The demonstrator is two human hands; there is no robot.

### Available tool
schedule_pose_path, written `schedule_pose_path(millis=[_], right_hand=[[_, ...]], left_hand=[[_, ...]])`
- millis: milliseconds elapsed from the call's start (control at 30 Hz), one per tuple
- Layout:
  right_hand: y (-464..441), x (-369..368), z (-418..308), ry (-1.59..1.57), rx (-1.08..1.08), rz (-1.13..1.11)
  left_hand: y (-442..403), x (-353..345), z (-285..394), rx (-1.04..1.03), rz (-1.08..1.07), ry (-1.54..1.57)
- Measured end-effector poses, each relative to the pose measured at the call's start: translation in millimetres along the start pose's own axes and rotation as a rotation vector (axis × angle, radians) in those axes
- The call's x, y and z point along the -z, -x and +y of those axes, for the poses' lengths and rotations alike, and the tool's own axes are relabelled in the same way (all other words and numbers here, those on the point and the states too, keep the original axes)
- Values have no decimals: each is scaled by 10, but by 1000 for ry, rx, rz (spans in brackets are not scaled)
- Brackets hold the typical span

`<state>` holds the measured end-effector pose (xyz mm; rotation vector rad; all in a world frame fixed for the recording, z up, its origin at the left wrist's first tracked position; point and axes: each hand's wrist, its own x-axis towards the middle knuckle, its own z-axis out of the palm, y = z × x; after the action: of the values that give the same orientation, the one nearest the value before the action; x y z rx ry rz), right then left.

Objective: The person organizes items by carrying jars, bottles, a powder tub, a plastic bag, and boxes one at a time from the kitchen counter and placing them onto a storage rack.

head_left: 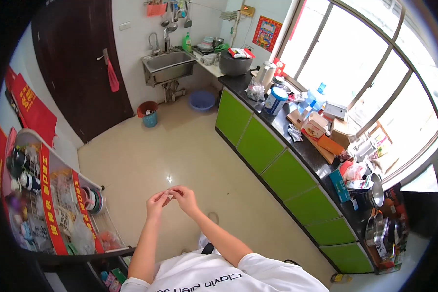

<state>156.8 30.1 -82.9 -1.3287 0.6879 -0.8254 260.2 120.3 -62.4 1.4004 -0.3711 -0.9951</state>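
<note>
My left hand [155,203] and my right hand [183,197] meet in front of my body, above the tiled floor. The fingers of both are pinched together at the tips. Between them is a small bit of something, too small to name. No other object lies within reach of the hands; the storage rack [98,228] stands to the left and the green cabinets [272,165] run along the right.
A steel sink [169,61] hangs at the back wall, with a bin [150,117] and a blue basin [202,100] on the floor. The dark counter [297,141] carries a rice cooker [235,64], a blue-and-white can [276,100], boxes and pans. A brown door [78,63] is closed.
</note>
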Motion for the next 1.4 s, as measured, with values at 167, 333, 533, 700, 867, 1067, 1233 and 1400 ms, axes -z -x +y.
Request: schedule_pose_path(millis=[167, 333, 533, 700, 867, 1067, 1233, 1400], right_hand=[[-736, 931, -289, 130, -9, 9], [-1147, 2250, -389, 130, -72, 117], [-1174, 2991, -492, 244, 70, 359], [-1092, 3386, -519, 213, 38, 476], [-1084, 3733, -385, 242, 10, 627], [-1171, 4036, 71, 133, -79, 831], [-1753, 4301, -119, 31, -9, 967], [-2497, 4555, -339, 13, 33, 992]], left_hand=[[-635, -961, 366, -64, -150, -147], [-1249, -1986, 290, -76, -271, -108], [-1572, -3136, 207, -142, -542, -132], [-1667, -3616, 83, -111, -626, -205], [-1904, -3929, -199, -62, -722, -236], [-2293, -4435, -276, 23, -877, -227], [-2860, -4906, -210, 15, -974, -191], [-3500, -5258, 44, 22, -999, -208]])
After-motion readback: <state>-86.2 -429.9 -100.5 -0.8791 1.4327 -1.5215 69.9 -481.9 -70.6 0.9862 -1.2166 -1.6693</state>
